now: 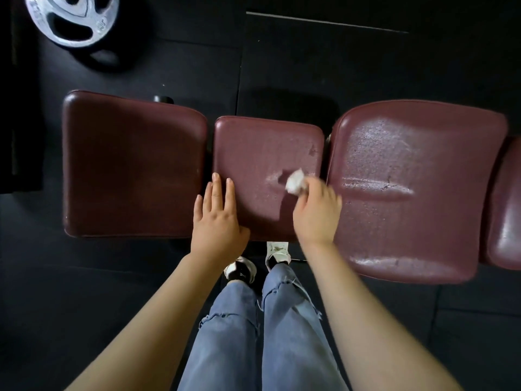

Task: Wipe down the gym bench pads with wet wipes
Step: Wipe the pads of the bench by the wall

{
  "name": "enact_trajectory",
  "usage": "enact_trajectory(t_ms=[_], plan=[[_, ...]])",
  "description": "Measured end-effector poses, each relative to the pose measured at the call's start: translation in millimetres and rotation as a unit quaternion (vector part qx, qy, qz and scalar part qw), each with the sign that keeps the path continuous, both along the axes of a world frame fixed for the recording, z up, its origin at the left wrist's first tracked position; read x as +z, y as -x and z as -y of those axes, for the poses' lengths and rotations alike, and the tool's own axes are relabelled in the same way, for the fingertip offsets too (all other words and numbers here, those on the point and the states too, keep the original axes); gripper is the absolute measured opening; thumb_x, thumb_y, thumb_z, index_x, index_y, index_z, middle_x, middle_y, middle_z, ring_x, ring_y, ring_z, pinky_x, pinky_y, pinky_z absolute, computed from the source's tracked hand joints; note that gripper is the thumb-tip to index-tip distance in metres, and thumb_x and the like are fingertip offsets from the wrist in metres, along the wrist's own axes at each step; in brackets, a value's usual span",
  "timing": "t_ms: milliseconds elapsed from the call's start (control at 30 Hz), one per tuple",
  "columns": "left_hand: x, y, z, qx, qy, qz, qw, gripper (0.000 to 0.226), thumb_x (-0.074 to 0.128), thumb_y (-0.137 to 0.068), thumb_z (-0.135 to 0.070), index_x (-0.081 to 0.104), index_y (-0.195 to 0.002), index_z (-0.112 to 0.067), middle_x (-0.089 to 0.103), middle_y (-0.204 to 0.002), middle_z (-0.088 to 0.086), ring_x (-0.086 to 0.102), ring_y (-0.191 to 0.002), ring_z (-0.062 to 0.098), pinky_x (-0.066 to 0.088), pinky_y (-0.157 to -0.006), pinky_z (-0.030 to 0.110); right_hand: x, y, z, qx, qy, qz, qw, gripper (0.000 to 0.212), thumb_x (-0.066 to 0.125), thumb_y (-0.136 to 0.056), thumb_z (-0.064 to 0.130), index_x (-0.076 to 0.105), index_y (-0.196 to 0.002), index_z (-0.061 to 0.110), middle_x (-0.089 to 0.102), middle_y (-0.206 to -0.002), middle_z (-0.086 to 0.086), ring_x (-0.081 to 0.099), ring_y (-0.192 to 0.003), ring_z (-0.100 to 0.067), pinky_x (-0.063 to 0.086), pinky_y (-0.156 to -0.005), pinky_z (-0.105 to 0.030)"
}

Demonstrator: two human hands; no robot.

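Note:
A gym bench with maroon pads runs left to right below me. The small middle pad (262, 148) lies between a dull left pad (132, 165) and a large right pad (417, 165) that shines wet in patches. My right hand (315, 213) grips a crumpled white wet wipe (295, 180) and holds it against the middle pad near its right side, beside a wet streak. My left hand (217, 218) rests flat with straight fingers over the gap between the left and middle pads.
A silver weight plate (72, 19) lies on the black rubber floor at the far left. A fourth maroon pad (507, 210) shows at the right edge. My legs in blue jeans and my shoes (277, 251) stand against the bench's near side.

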State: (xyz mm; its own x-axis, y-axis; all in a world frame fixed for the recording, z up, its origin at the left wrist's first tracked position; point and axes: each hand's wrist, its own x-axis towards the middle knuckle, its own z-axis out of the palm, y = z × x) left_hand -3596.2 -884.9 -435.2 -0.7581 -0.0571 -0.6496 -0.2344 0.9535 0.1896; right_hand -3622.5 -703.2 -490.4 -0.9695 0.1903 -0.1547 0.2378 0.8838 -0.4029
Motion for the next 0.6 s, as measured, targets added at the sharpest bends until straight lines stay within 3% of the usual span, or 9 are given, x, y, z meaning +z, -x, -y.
enact_trajectory(t_ms=[100,167,333,433,600], plan=[[0,1,1,-0.005,-0.005,0.008,1.000,0.095,0.053,-0.089,-0.031,-0.011,-0.157,-0.014,-0.023,-0.163,0.012,-0.012,-0.152,0.026,-0.005,-0.123,0.043,13,-80,-7,-0.024,-0.004,0.066,0.998,0.023,0.066,-0.081,0.001,0.064,-0.101,0.012,0.072,-0.094,-0.005,0.065,-0.086,-0.030,0.045,-0.075,-0.039],[1,0,3,-0.008,-0.010,0.010,1.000,0.096,0.054,-0.089,-0.030,-0.012,-0.157,-0.015,-0.024,-0.163,0.012,-0.013,-0.152,0.026,-0.004,-0.123,0.043,12,-84,-4,-0.045,-0.009,0.070,0.997,0.021,0.067,-0.079,0.000,0.064,-0.098,0.010,0.071,-0.089,-0.006,0.065,-0.081,-0.030,0.044,-0.073,-0.039],[3,1,7,-0.010,-0.025,-0.004,1.000,0.093,0.054,-0.088,-0.029,-0.006,-0.158,-0.015,-0.018,-0.164,0.012,-0.007,-0.153,0.025,-0.002,-0.123,0.041,-2,40,1,-0.045,-0.030,-0.004,0.999,0.020,0.054,-0.089,0.014,0.061,-0.108,0.011,0.070,-0.097,-0.009,0.062,-0.091,-0.031,0.039,-0.082,-0.040],[3,2,8,-0.003,-0.031,-0.001,1.000,0.093,0.052,-0.086,-0.025,-0.006,-0.158,-0.017,-0.018,-0.164,0.009,-0.008,-0.153,0.023,-0.002,-0.123,0.039,-4,118,-3,-0.042,-0.054,-0.001,0.998,0.022,0.048,-0.094,0.015,0.057,-0.114,0.011,0.067,-0.108,-0.008,0.059,-0.100,-0.029,0.037,-0.087,-0.039],[5,4,9,-0.003,-0.034,0.016,0.999,0.093,0.052,-0.087,-0.026,-0.008,-0.158,-0.017,-0.021,-0.164,0.010,-0.010,-0.153,0.023,-0.003,-0.123,0.040,-4,117,-13,-0.047,-0.046,0.023,0.998,0.021,0.044,-0.098,0.016,0.055,-0.114,0.008,0.065,-0.110,-0.011,0.059,-0.101,-0.032,0.040,-0.086,-0.040]])
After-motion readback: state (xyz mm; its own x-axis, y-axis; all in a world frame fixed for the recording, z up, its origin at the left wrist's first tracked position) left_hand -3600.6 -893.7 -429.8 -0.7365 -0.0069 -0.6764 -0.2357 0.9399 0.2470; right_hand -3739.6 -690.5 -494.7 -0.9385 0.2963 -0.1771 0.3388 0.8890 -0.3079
